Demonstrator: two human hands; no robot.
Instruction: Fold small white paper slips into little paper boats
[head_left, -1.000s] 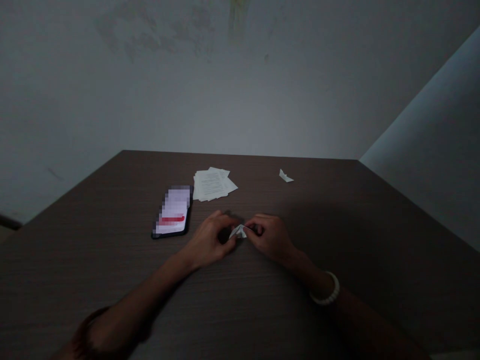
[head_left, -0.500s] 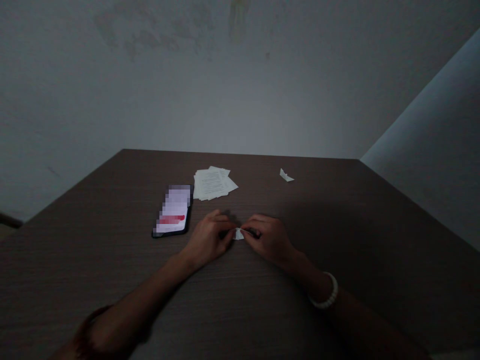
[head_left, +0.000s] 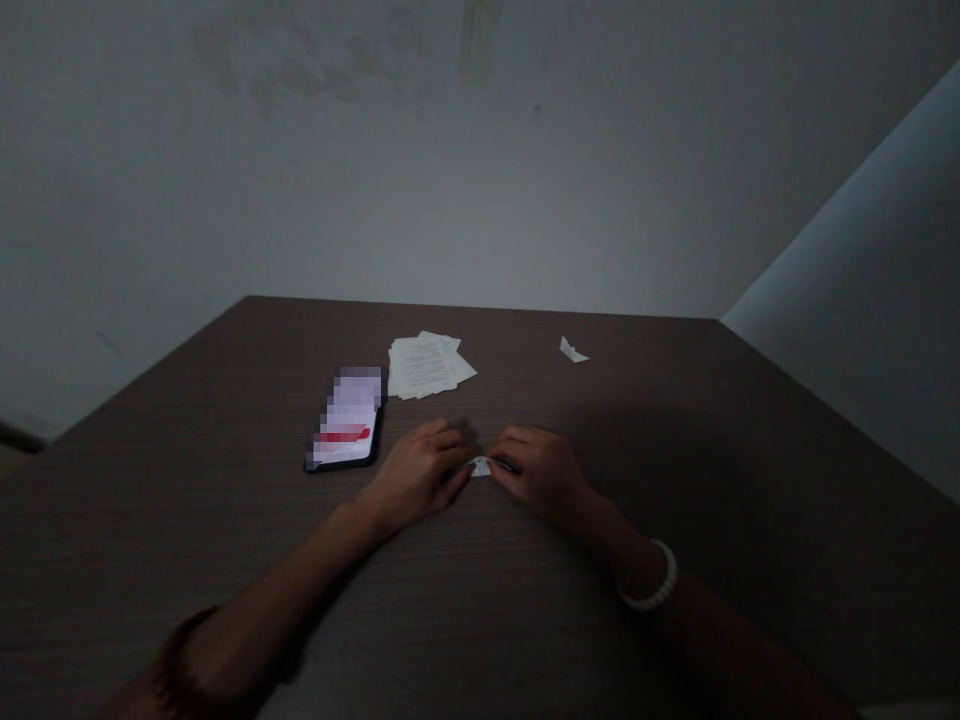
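The left hand and right hand, fingertips nearly closed, pinch 2 sides of a small paper piece between them over the desk. A phone lies near the left hand, just beside printed sheets.

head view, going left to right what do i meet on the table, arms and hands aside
Phone → loose pile of printed papers → small paper held between the left hand and right hand → little folded paper.
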